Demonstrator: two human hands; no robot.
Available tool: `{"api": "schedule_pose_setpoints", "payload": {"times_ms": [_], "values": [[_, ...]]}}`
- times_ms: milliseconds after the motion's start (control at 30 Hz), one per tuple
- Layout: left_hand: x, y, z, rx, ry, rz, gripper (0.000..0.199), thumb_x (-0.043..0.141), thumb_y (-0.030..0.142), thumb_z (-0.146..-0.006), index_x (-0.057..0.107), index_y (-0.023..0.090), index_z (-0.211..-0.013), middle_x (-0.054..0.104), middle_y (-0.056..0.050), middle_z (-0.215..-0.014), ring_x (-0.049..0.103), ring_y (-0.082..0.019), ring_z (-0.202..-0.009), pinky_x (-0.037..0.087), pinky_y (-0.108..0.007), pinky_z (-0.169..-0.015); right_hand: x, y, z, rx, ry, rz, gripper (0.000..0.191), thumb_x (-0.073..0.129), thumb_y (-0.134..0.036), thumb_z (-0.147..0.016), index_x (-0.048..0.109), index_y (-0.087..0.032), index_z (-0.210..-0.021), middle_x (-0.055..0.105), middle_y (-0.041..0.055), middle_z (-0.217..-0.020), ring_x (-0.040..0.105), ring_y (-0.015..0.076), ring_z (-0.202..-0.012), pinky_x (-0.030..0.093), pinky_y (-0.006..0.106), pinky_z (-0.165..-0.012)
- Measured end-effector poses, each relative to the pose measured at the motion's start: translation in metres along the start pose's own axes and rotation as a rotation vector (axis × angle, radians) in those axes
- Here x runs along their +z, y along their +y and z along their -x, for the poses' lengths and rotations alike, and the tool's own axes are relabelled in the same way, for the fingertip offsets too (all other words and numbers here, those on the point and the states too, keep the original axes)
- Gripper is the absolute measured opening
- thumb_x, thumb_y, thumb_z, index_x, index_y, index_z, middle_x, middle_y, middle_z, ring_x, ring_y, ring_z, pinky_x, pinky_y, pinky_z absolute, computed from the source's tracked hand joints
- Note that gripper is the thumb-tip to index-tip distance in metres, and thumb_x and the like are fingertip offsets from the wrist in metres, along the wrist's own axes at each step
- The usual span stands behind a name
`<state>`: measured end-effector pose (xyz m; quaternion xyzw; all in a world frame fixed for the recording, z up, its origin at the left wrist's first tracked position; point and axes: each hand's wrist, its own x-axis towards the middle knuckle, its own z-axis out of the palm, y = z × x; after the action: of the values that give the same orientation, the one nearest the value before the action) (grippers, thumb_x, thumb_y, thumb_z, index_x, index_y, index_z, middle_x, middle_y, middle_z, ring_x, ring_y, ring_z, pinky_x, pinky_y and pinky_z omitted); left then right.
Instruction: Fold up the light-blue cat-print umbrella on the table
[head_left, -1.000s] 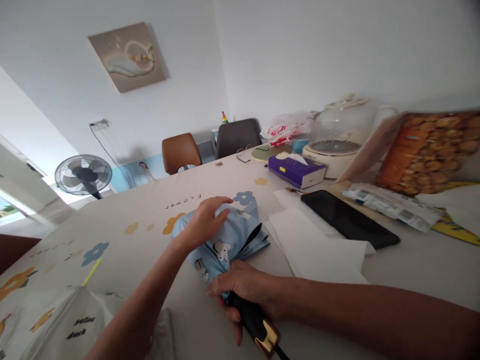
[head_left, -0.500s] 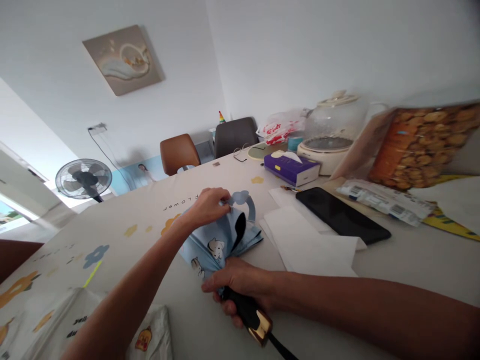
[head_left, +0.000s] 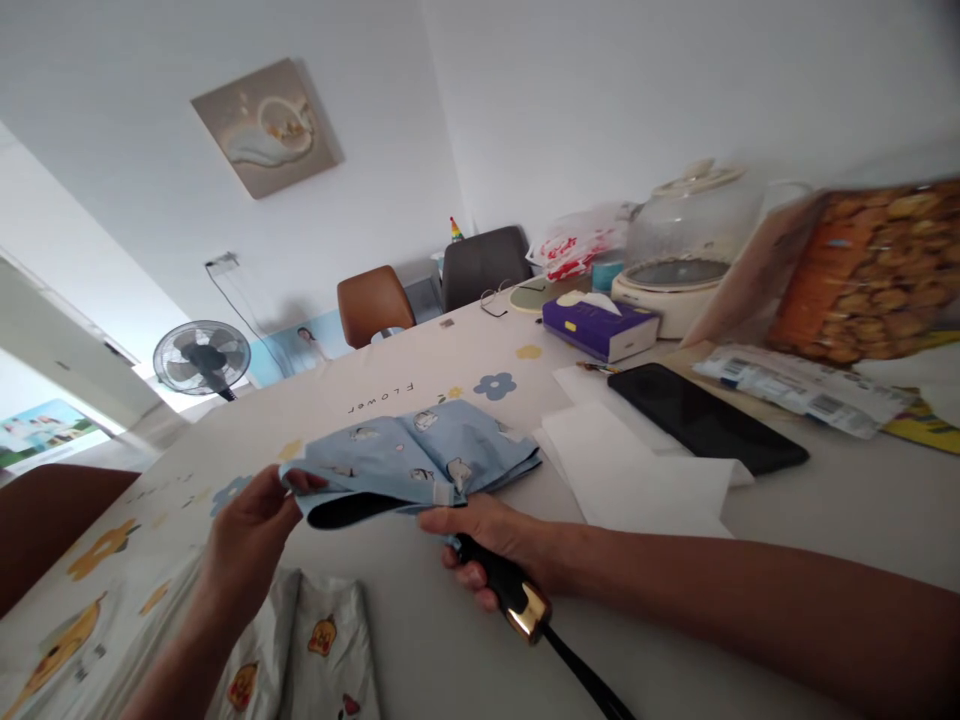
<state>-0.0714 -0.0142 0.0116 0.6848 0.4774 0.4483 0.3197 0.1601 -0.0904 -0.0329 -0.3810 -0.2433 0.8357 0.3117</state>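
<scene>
A folding umbrella [head_left: 420,450] with a light blue canopy, printed with small white animals, is held low over the table. Its canopy is collapsed but loose, and a dark underside shows in the fold nearest me. My right hand [head_left: 495,550] wraps around the top of the black handle with its gold band; a black strap hangs from the handle's end. At the left, my left hand [head_left: 259,515] pinches the edge of a canopy fold and holds it out from the shaft. The shaft itself is hidden under the cloth.
White paper sheets [head_left: 630,460] and a black phone [head_left: 705,415] lie right of the umbrella. Behind them stand a purple tissue pack [head_left: 600,328], a glass kettle [head_left: 682,250] and a snack bag [head_left: 862,280]. A printed cloth [head_left: 322,650] lies at the front left.
My left hand has moved from the canopy's far side to the left and nearer me, pulling a fold out sideways. My right hand keeps its grip on the handle.
</scene>
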Motion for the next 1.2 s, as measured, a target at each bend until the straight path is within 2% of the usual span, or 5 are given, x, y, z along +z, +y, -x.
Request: {"api": "schedule_pose_setpoints", "payload": {"times_ms": [233,567,833,1033,1200], "values": [[-0.012,-0.031,0.028,-0.184,0.012,0.108,0.019,0.071,0.025,-0.054,0.054,0.019,-0.061,0.066,0.001,-0.074,0.058,-0.017,-0.070,0.045,-0.023,-0.062,0.001,0.001,-0.003,0.052,0.076,-0.020,0.041,0.053,-0.057,-0.074,0.038,-0.020,-0.076,0.045,-0.0071,-0.055,0.037,0.0039,-0.033,0.033,0.017,-0.029],[-0.014,-0.033,0.029,-0.158,-0.016,0.365,0.021,0.076,0.026,-0.053,0.057,0.018,-0.049,0.062,0.000,-0.079,0.057,-0.021,-0.093,0.047,-0.025,-0.075,0.000,-0.005,0.002,0.198,0.038,-0.058,0.054,0.030,-0.070,-0.075,0.039,-0.018,-0.065,0.039,-0.0063,-0.044,0.035,0.0054,-0.029,0.031,0.018,-0.026],[-0.023,-0.034,0.034,-0.067,-0.072,0.322,0.023,0.074,0.030,-0.059,0.057,0.018,-0.048,0.060,-0.001,-0.074,0.057,-0.022,-0.092,0.045,-0.029,-0.080,-0.002,-0.001,0.000,0.073,-0.006,-0.046,0.025,0.058,-0.034,-0.074,0.042,-0.016,-0.067,0.044,-0.0068,-0.051,0.037,0.0035,-0.033,0.033,0.017,-0.030],[-0.031,-0.038,0.036,-0.041,-0.198,0.275,0.019,0.072,0.026,-0.060,0.060,0.017,-0.049,0.064,-0.006,-0.081,0.056,-0.028,-0.097,0.045,-0.036,-0.082,-0.003,0.001,-0.001,0.091,-0.003,0.015,0.019,0.056,-0.024,-0.071,0.041,-0.016,-0.061,0.040,-0.0074,-0.044,0.033,0.0037,-0.031,0.032,0.017,-0.029],[-0.039,-0.041,0.038,-0.080,-0.315,0.348,0.031,0.071,0.025,-0.061,0.052,0.015,-0.039,0.064,-0.009,-0.085,0.055,-0.030,-0.100,0.043,-0.041,-0.086,0.002,0.003,0.004,-0.020,0.081,0.144,0.017,0.047,-0.018,-0.070,0.037,-0.018,-0.056,0.036,-0.0080,-0.035,0.032,0.0059,-0.026,0.032,0.019,-0.027]]}}
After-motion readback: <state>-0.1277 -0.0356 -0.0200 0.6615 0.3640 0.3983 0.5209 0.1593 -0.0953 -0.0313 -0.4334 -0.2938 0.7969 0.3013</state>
